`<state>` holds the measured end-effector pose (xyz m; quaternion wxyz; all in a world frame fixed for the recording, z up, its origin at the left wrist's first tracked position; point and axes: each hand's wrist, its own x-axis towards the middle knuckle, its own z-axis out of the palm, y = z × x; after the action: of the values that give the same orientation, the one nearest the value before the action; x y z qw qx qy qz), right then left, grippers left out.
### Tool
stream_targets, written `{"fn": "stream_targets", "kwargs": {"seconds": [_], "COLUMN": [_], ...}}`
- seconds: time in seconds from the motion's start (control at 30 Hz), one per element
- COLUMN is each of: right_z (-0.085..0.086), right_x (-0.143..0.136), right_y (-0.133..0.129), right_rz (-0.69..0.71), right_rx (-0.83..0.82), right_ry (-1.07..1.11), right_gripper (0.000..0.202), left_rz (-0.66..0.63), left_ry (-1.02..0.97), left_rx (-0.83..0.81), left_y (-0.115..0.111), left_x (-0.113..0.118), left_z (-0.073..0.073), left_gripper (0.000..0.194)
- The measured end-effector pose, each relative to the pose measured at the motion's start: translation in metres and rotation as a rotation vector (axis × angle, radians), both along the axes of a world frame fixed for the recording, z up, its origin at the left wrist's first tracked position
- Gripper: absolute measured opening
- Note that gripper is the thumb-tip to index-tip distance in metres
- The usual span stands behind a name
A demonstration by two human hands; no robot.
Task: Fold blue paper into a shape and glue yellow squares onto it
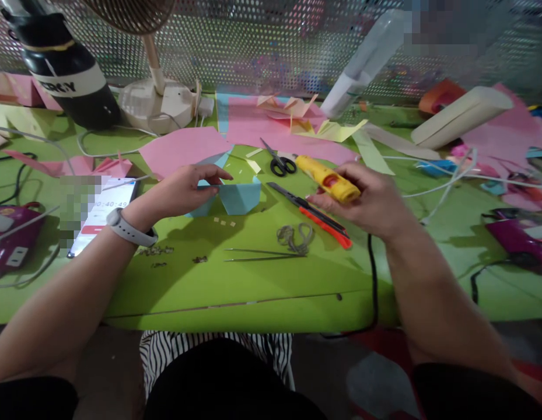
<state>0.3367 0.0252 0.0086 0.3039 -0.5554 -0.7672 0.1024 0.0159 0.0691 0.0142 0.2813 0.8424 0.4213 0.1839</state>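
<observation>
My left hand (200,185) is closed on the upper edge of a folded piece of light blue paper (241,199), which stands on the green table. My right hand (367,195) grips a yellow glue gun (325,175), its tip pointing left above the table. A black cord (374,286) hangs below that hand. Between my hands lie black-handled scissors (280,162) and a red and black utility knife (318,216). Nearer me are tweezers (266,255), a coil of grey cord (296,238) and small metal pieces (199,259). Tiny pale paper bits (224,222) lie in front of the blue paper.
Pink paper sheets (187,149) and yellow scraps cover the back. A fan (154,99), a dark bottle (72,73) and a clear-topped cylinder (362,64) stand there. A phone (107,210) lies left. Purple boxes with cables (17,239) sit at the left and right.
</observation>
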Motion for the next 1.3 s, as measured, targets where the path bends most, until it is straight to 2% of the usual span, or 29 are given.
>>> {"fn": "stream_targets", "kwargs": {"seconds": [0.03, 0.1, 0.2, 0.27, 0.33, 0.37, 0.4, 0.47, 0.5, 0.57, 0.63, 0.7, 0.83, 0.9, 1.03, 1.17, 1.3], "right_z": [-0.003, -0.010, -0.014, -0.008, 0.001, 0.005, 0.007, 0.004, 0.000, -0.010, -0.018, -0.021, -0.020, -0.021, -0.025, -0.027, -0.034], "right_x": [0.008, 0.023, 0.038, 0.036, 0.021, 0.011, -0.001, -0.026, -0.037, -0.052, -0.058, -0.057, -0.046, -0.043, -0.042, -0.047, -0.051], "right_y": [0.006, 0.018, 0.025, 0.017, 0.000, -0.010, -0.021, -0.039, -0.045, -0.051, -0.049, -0.042, -0.029, -0.025, -0.023, -0.025, -0.027], "right_rz": [-0.093, -0.220, -0.161, -0.110, -0.116, -0.059, 0.088, 0.458, 0.548, 0.564, 0.536, 0.494, 0.397, 0.385, 0.356, 0.284, 0.282], "right_rx": [0.003, -0.099, -0.196, -0.101, 0.047, 0.077, 0.029, -0.186, -0.252, -0.277, -0.305, -0.374, -0.686, -0.765, -0.688, -0.487, -0.290], "right_ry": [-0.066, -0.225, -0.379, -0.414, -0.408, -0.353, -0.293, -0.265, -0.297, -0.321, -0.272, -0.159, 0.235, 0.370, 0.276, 0.142, -0.003], "right_gripper": [0.046, 0.043, 0.036, 0.036, 0.036, 0.035, 0.035, 0.042, 0.044, 0.030, 0.021, 0.021, 0.030, 0.037, 0.036, 0.033, 0.024], "left_rz": [0.000, -0.002, 0.000, 0.005, 0.008, 0.011, 0.014, 0.020, 0.023, 0.022, 0.017, 0.014, 0.017, 0.016, 0.012, 0.007, 0.002], "left_ry": [0.001, 0.002, -0.002, 0.000, 0.000, -0.003, -0.006, -0.015, -0.019, -0.021, -0.018, -0.013, -0.018, -0.019, -0.017, -0.015, -0.017], "left_rx": [0.000, -0.006, -0.015, -0.013, -0.013, -0.016, -0.021, -0.026, -0.025, -0.016, -0.007, -0.006, -0.011, -0.015, -0.024, -0.019, -0.019], "left_y": [0.000, 0.001, 0.001, 0.001, 0.001, 0.001, 0.001, 0.001, 0.001, 0.001, 0.001, 0.001, 0.000, -0.001, -0.001, -0.001, -0.001], "left_x": [0.000, -0.001, -0.001, -0.001, -0.001, -0.001, -0.001, -0.001, -0.001, -0.001, -0.001, -0.001, -0.001, 0.000, 0.000, 0.000, 0.001], "left_z": [0.000, 0.000, 0.001, 0.001, 0.002, 0.001, 0.001, 0.001, 0.000, -0.001, -0.001, -0.001, -0.001, -0.001, -0.001, -0.001, -0.002], "left_gripper": [0.038, 0.037, 0.037, 0.036, 0.036, 0.036, 0.035, 0.035, 0.035, 0.036, 0.035, 0.035, 0.035, 0.035, 0.034, 0.033, 0.033]}}
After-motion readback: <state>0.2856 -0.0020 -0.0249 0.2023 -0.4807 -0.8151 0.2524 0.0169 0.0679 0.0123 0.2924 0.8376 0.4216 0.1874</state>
